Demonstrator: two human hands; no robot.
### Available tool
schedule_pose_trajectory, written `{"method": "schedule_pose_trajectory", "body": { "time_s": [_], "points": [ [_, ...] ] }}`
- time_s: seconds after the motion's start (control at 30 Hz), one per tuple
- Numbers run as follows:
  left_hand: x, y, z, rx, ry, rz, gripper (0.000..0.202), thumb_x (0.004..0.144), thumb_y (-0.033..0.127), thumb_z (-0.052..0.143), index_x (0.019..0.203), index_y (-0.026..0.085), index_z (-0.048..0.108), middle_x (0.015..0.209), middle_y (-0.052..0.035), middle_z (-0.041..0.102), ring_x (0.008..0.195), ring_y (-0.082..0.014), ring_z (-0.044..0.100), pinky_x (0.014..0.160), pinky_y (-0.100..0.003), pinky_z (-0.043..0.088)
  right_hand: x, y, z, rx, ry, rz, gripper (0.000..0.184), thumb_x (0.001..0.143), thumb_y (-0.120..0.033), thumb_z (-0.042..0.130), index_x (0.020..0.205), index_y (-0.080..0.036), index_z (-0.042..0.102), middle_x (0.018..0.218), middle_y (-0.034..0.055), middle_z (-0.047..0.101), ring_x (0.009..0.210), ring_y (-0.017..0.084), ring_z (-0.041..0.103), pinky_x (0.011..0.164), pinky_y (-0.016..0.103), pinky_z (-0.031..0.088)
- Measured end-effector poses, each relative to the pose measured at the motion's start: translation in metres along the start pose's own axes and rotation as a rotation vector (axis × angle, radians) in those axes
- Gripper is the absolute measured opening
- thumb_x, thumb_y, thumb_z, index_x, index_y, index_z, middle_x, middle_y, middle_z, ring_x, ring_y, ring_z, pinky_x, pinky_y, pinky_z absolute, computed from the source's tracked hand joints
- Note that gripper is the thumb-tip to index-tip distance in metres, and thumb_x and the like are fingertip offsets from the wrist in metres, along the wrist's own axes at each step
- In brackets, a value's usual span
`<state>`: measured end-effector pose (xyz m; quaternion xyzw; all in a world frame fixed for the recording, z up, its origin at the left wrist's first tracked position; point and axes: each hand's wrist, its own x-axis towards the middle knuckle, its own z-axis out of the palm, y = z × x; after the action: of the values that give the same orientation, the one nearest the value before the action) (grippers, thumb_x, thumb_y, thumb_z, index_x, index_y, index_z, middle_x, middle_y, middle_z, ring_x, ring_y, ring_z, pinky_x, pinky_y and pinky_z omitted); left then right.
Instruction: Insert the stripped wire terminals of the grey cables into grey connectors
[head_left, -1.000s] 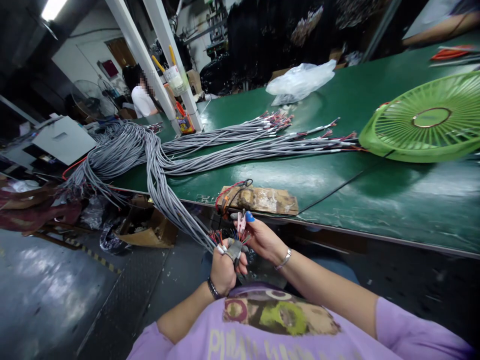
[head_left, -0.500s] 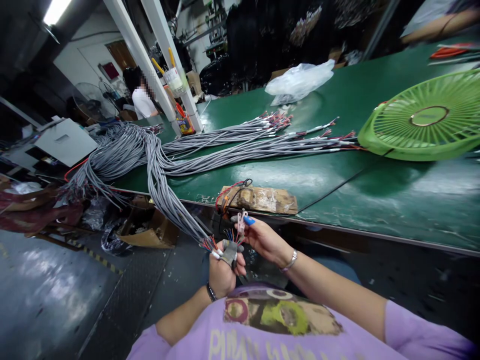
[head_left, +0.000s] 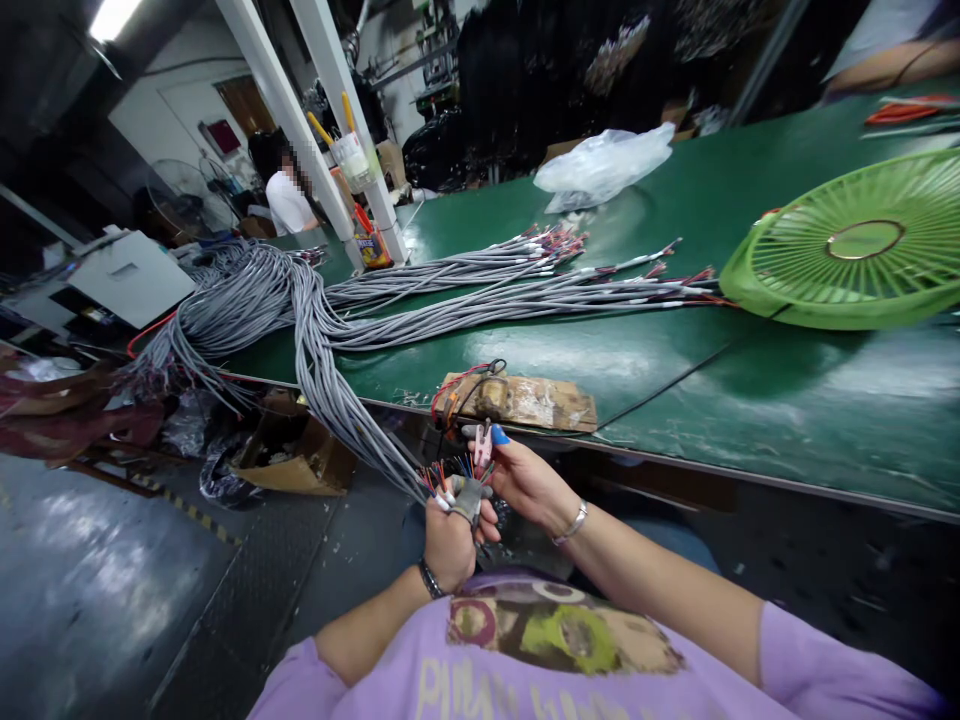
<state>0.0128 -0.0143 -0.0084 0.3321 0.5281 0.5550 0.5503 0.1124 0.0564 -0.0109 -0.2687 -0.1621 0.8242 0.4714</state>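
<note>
My left hand point(head_left: 452, 545) is closed around the near ends of a bundle of grey cables point(head_left: 330, 385), below the bench edge. Grey coverings sit on some of its fingers. Thin coloured wires point(head_left: 457, 468) fan out of the cable ends above that hand. Right beside them, my right hand point(head_left: 529, 485) pinches a small pink clip-like piece point(head_left: 483, 447), close to the wire tips. A blue covering shows on one of its digits. What exactly lies between the right fingertips is partly hidden.
A green bench point(head_left: 675, 400) holds a worn wooden block point(head_left: 532, 400) with wires, more grey cables point(head_left: 480, 315), a green fan point(head_left: 862, 240) and a plastic bag point(head_left: 604, 168). A cardboard box point(head_left: 300, 465) stands below. Other people are at the far left and upper right.
The coloured wires at my left hand are now spread wider and stand more upright. My left hand has shifted slightly right; the pink piece stays in my right hand near the wires.
</note>
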Motion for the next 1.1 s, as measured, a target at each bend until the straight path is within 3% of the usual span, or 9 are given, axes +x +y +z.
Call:
{"method": "schedule_pose_trajectory", "body": {
  "time_s": [0.33,0.57,0.87,1.1],
  "points": [
    [-0.009,0.001,-0.007,-0.024,-0.019,0.002,0.037,0.074,0.051,0.06,0.072,0.015,0.053,0.048,0.0017,0.058,0.032,-0.0069,0.049,0.033,-0.016,0.024,-0.002,0.002,-0.007,0.008,-0.073,0.071,0.033,0.076,-0.051,0.062,0.079,-0.019,0.065,0.073,0.0023,0.065,0.06,0.011,0.055,0.056,0.023,0.044],
    [-0.008,0.005,-0.009,-0.062,0.037,0.004,0.037,0.071,0.052,0.062,0.073,0.016,0.053,0.049,0.002,0.058,0.033,-0.0068,0.049,0.033,-0.016,0.023,-0.003,-0.002,-0.008,-0.082,-0.053,0.008,0.019,0.076,-0.034,0.066,0.085,-0.018,0.067,0.076,0.0032,0.066,0.064,0.011,0.057,0.058,0.021,0.047],
    [-0.004,0.008,0.0,-0.053,0.035,-0.024,0.037,0.071,0.052,0.061,0.072,0.016,0.051,0.05,0.0021,0.058,0.033,-0.0066,0.049,0.033,-0.016,0.022,-0.002,-0.002,-0.005,-0.077,-0.013,-0.007,0.024,0.067,-0.039,0.074,0.074,-0.018,0.064,0.064,-0.0014,0.062,0.058,0.01,0.054,0.057,0.022,0.044],
    [0.0,0.005,0.0,-0.045,0.045,-0.055,0.036,0.07,0.05,0.062,0.07,0.016,0.05,0.049,0.0023,0.057,0.032,-0.0066,0.048,0.033,-0.016,0.022,0.0,-0.002,-0.008,-0.027,0.001,0.024,0.019,0.069,-0.032,0.073,0.083,-0.02,0.068,0.079,0.001,0.069,0.068,0.012,0.058,0.065,0.025,0.044]
  ]
}}
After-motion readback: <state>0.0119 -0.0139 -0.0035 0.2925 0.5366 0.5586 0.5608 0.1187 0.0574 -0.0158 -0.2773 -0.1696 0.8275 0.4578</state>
